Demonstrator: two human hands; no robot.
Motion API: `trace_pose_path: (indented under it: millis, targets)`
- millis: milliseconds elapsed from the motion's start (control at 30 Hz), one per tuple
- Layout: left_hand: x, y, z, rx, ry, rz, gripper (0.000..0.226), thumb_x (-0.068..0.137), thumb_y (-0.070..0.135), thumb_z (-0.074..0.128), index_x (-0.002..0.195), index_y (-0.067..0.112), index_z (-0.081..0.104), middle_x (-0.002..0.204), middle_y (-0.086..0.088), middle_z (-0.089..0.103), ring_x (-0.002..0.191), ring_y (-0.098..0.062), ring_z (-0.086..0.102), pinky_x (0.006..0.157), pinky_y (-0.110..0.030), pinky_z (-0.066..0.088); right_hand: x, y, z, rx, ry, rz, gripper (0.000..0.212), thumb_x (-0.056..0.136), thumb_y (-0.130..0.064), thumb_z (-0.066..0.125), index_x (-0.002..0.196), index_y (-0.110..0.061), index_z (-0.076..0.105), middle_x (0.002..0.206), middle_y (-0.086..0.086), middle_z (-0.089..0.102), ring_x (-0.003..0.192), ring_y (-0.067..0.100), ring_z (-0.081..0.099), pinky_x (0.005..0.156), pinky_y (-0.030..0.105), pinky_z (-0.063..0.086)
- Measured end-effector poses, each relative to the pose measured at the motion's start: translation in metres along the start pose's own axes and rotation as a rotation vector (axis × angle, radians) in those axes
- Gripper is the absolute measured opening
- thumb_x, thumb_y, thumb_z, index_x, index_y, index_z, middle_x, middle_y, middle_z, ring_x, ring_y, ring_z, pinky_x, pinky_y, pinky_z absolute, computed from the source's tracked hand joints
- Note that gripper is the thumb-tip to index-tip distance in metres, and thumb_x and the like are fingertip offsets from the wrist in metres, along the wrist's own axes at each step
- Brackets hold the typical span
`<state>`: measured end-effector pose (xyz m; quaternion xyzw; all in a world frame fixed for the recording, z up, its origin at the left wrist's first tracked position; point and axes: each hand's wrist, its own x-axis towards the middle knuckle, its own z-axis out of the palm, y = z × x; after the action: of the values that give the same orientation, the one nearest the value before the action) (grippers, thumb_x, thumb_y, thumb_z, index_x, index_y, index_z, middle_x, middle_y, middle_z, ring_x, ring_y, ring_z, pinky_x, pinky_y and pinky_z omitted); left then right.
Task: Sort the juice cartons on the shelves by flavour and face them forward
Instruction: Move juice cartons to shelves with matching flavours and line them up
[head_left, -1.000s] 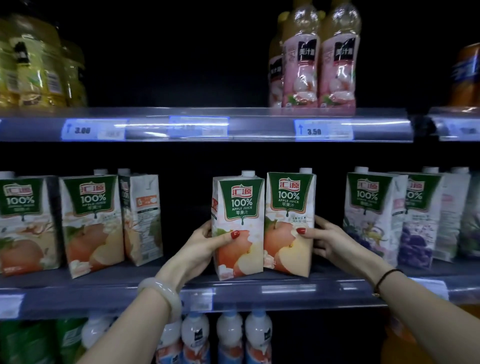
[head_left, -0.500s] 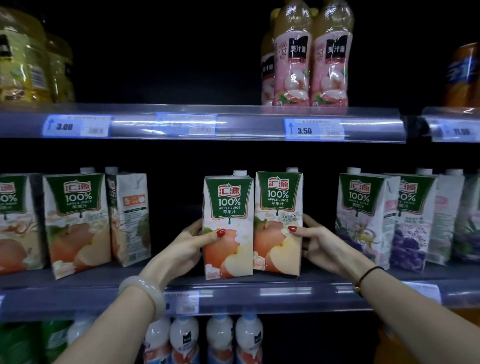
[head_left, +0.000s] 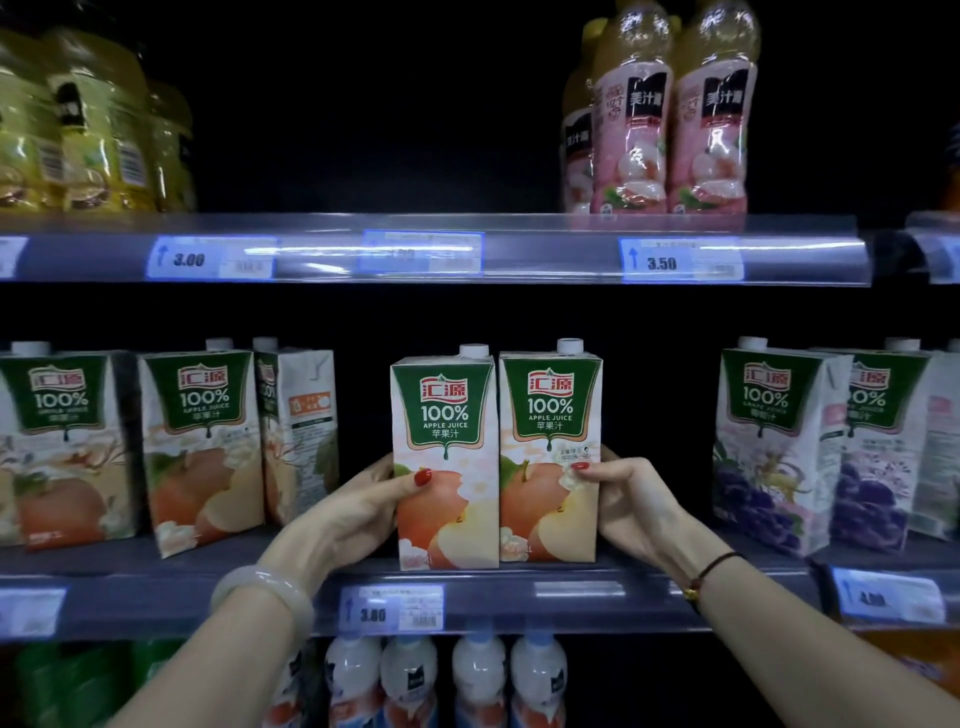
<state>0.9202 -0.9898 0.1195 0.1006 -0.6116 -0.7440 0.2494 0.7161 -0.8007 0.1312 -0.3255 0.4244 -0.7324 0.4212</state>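
Note:
Two apple juice cartons stand side by side at the middle of the shelf (head_left: 571, 577), fronts facing me. My left hand (head_left: 358, 506) grips the left apple carton (head_left: 444, 431) from its left side. My right hand (head_left: 631, 499) grips the right apple carton (head_left: 550, 415) from its right side. To the left stand two more apple cartons (head_left: 200, 447) facing forward and one carton turned sideways (head_left: 301, 431). Grape juice cartons (head_left: 769, 447) stand at the right, and one behind them shows its side.
Yellow bottles (head_left: 78, 130) and pink lychee drink bottles (head_left: 670, 114) stand on the upper shelf. White-capped bottles (head_left: 441, 680) sit on the shelf below. Price tags line the shelf rails. Gaps lie on both sides of the held cartons.
The two held cartons have straightened and now stand squarely together facing forward; both hands keep their grip. The camera has shifted slightly.

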Motion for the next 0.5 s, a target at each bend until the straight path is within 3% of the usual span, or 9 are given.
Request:
trace_pose_path:
  millis: [100,167,267,367,500]
  targets:
    - [-0.002,-0.002,0.002,-0.001,0.018,0.026,0.099,0.026,0.031,0.098,0.113,0.004,0.058,0.103,-0.016,0.072,0.09,-0.025,0.071,0.074,-0.033,0.059,-0.001,0.002,0.001,0.003,-0.014,-0.009,0.041,0.062,0.001,0.053,0.102,-0.001,0.062,0.084,0.01,0.074,0.067,0.016,0.07,0.07,0.031,0.05]
    - [-0.003,-0.001,0.004,0.004,0.02,0.026,0.102,0.03,0.03,0.097,0.118,0.0,0.056,0.11,-0.02,0.069,0.095,-0.028,0.068,0.081,-0.036,0.058,-0.002,0.003,0.0,-0.003,-0.011,-0.009,0.039,0.063,0.001,0.052,0.101,-0.001,0.063,0.085,0.01,0.073,0.068,0.017,0.069,0.074,0.033,0.049]
    - [-0.003,-0.002,0.003,-0.026,-0.003,0.025,0.083,0.054,0.022,0.088,0.126,0.001,0.052,0.117,-0.02,0.066,0.101,-0.029,0.066,0.09,-0.038,0.054,-0.003,0.004,0.001,-0.001,0.02,-0.008,0.039,0.064,0.0,0.052,0.101,-0.001,0.064,0.09,0.012,0.072,0.073,0.019,0.068,0.079,0.035,0.049]
    - [-0.002,-0.004,0.0,-0.034,-0.009,0.025,0.049,0.07,0.01,0.069,0.118,0.005,0.056,0.108,-0.016,0.071,0.094,-0.025,0.07,0.076,-0.033,0.059,-0.005,0.007,0.002,-0.055,0.047,-0.003,0.037,0.065,-0.002,0.055,0.102,-0.003,0.063,0.083,0.008,0.073,0.069,0.016,0.069,0.073,0.033,0.048]
    - [-0.001,-0.004,0.0,-0.027,-0.012,0.021,0.053,0.067,0.012,0.072,0.118,0.01,0.057,0.11,-0.012,0.072,0.097,-0.023,0.07,0.071,-0.029,0.058,-0.008,0.015,-0.003,-0.133,0.068,-0.011,0.045,0.071,-0.005,0.064,0.115,-0.015,0.059,0.101,0.007,0.073,0.092,0.021,0.068,0.079,0.038,0.052]
